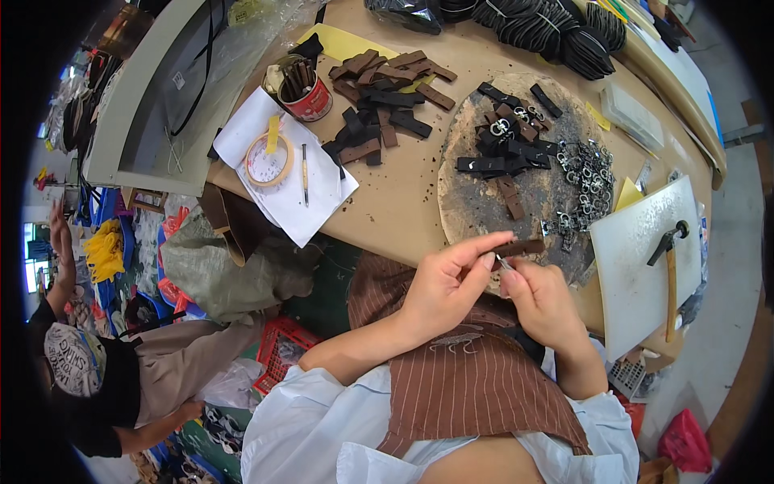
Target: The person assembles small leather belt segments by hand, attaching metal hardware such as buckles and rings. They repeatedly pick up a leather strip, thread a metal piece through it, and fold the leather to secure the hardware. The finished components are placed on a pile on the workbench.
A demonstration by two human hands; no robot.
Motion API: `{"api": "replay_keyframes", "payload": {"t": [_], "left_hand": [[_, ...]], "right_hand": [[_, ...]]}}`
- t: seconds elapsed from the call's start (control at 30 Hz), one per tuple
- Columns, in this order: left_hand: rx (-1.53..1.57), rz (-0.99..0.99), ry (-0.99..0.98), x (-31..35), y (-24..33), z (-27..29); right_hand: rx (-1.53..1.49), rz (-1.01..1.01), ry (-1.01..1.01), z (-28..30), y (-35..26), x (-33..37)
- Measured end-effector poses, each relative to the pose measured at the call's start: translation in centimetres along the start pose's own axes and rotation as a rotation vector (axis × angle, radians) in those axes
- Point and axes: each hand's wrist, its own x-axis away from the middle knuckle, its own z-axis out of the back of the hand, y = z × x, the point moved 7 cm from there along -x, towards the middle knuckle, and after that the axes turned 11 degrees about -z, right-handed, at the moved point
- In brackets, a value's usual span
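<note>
I take the round worn work board (484,202) as landmark. At its near edge my left hand (442,292) rises from the lower frame, wrist bent, thumb and forefinger pinched on one end of a short brown leather strap (520,247). My right hand (542,300), just right of it, curls its fingers around the strap's other end, where a small metal piece (503,262) glints. On the board lie flat dark leather strips (501,153) and, toward its right side, a heap of shiny metal buckles (587,179). Right of the board, a wooden-handled hammer (669,270) rests on a smooth white slab (637,298).
</note>
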Motion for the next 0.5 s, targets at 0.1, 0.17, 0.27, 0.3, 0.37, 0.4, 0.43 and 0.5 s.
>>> {"api": "replay_keyframes", "payload": {"t": [0.1,0.17,0.27,0.3,0.37,0.4,0.43,0.5], "left_hand": [[-0.043,-0.069,-0.05,0.1,-0.1,-0.1],[0.009,-0.028,-0.011,0.0,-0.4,0.0],[0.144,0.079,0.138,-0.2,-1.1,0.5],[0.17,0.086,0.181,-0.5,-1.1,1.1],[0.188,0.098,0.22,-0.6,-1.1,1.7],[0.195,0.093,0.224,-0.6,-0.9,1.6],[0.203,0.087,0.228,-0.6,-0.8,1.5],[0.209,0.081,0.228,-0.5,-0.6,1.2]], "right_hand": [[-0.666,-0.329,-0.471,-1.7,2.7,0.4],[-0.995,-0.48,-0.694,-2.5,3.5,0.4],[-0.159,-0.037,-0.032,0.9,1.0,0.4],[0.06,0.066,0.133,2.1,0.0,0.6],[0.182,0.046,0.223,2.7,-1.5,0.8],[0.243,0.035,0.269,2.8,-2.1,0.7],[0.282,0.047,0.297,2.7,-2.3,0.6],[0.36,0.072,0.354,2.5,-2.2,0.3]]}}
